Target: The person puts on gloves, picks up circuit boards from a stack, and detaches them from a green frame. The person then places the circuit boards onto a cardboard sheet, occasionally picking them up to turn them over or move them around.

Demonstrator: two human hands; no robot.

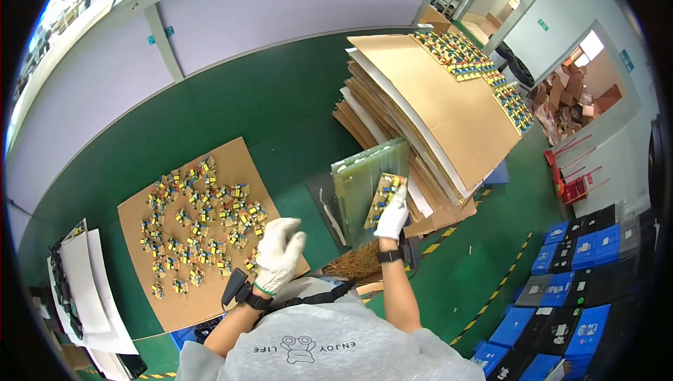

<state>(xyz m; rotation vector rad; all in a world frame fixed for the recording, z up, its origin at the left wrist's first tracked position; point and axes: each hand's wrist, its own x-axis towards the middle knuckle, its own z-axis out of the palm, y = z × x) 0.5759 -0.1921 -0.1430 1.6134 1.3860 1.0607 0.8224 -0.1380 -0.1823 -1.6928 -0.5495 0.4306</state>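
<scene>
My right hand [392, 218], in a white glove, grips the end of a narrow circuit board panel [381, 202] with yellow and blue components. That panel is tilted in front of a stack of greenish translucent slabs [350, 188]; whether it touches them I cannot tell. My left hand [277, 255], also gloved, is at the near right edge of a cardboard sheet [231, 160]. Its thumb stands apart from the fingers, and nothing shows between them. Many small circuit boards [200, 230] lie scattered over that sheet, a few right beside the left hand.
A tall pile of cardboard sheets [434, 114] rises at the right, with rows of board panels [515, 107] on top. White sheets [84, 283] stand at the left. Blue and black crates [554, 297] are on the green floor at the right. A pale partition [280, 16] borders the table's far side.
</scene>
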